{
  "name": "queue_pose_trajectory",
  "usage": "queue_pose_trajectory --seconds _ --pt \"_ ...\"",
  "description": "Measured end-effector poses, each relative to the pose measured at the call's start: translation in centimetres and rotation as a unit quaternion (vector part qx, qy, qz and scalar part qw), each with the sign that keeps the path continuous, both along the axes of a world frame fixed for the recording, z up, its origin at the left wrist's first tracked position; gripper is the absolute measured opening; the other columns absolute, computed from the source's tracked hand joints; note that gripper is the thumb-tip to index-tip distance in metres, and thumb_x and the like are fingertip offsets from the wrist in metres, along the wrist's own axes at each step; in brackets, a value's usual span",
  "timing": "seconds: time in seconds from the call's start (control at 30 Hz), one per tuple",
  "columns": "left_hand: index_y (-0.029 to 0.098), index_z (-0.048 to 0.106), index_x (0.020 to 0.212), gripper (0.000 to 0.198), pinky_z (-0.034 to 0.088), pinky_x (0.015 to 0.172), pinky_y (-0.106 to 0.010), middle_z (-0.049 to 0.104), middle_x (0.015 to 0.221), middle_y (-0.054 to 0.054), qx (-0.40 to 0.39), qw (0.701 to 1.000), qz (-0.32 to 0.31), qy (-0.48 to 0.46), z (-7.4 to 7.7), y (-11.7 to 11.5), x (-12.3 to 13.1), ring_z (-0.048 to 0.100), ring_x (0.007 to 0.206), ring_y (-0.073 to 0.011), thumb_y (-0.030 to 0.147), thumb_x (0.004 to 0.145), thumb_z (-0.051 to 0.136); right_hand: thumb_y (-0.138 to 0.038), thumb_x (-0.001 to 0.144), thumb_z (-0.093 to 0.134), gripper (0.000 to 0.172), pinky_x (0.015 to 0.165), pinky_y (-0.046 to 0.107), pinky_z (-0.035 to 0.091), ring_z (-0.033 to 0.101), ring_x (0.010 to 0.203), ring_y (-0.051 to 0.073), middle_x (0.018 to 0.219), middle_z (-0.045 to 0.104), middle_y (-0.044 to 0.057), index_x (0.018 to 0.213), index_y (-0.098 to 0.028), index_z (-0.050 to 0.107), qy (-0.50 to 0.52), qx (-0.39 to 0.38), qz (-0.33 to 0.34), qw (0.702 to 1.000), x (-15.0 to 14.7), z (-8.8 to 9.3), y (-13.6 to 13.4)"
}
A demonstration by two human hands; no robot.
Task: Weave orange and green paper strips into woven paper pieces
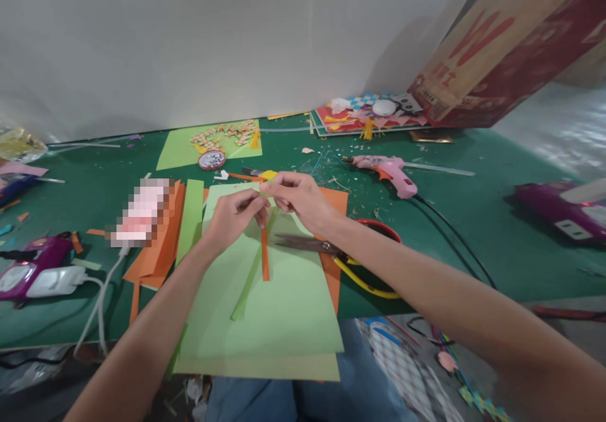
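My left hand [235,215] and my right hand [298,198] meet above a light green paper sheet [279,308], fingers pinched together. Between them they hold the tops of two thin paper strips. An orange strip [265,255] hangs straight down from my left fingers. A green strip [249,286] slants down to the left from the same pinch. Scissors [307,243] with red and yellow handles lie on the paper just under my right wrist.
A pink glue gun [391,175] with a black cable lies at the right on the green table [473,233]. Orange sheets [161,245], a white charger [54,280], purple devices and a cardboard box [502,50] surround the work area. Finished paper crafts [369,116] sit at the back.
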State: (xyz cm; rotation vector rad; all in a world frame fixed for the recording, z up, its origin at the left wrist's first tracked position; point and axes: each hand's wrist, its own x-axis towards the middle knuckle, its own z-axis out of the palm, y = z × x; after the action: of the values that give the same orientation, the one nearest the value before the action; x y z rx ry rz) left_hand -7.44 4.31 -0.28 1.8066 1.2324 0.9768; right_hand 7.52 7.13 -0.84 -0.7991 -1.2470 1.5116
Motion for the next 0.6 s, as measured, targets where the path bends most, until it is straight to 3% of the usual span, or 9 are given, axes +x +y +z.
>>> queue_pose_trajectory --seconds 0.3,0.6 --pt "0.017 0.057 0.067 0.025 0.047 0.061 -0.023 0.064 0.06 0.001 -0.001 1.0 -0.004 -0.007 -0.08 0.0 -0.2 0.06 0.052 -0.01 0.031 0.087 0.051 -0.037 0.061 0.079 0.026 0.041 0.023 0.021 0.031 0.039 0.004 0.04 0.042 -0.009 0.06 -0.017 0.062 -0.004 -0.018 -0.018 1.0 0.11 0.29 0.06" --pt "0.017 0.057 0.064 0.028 0.047 0.062 -0.021 0.065 0.059 0.001 0.012 1.0 0.0 0.022 -0.18 -0.03 0.0 0.061 0.053 -0.0094 0.028 0.088 0.048 -0.037 0.065 0.077 0.032 0.04 0.023 0.02 0.029 0.039 0.003 0.04 0.038 -0.01 0.054 -0.018 0.054 -0.01 0.012 -0.04 0.999 0.06 0.14 0.0"
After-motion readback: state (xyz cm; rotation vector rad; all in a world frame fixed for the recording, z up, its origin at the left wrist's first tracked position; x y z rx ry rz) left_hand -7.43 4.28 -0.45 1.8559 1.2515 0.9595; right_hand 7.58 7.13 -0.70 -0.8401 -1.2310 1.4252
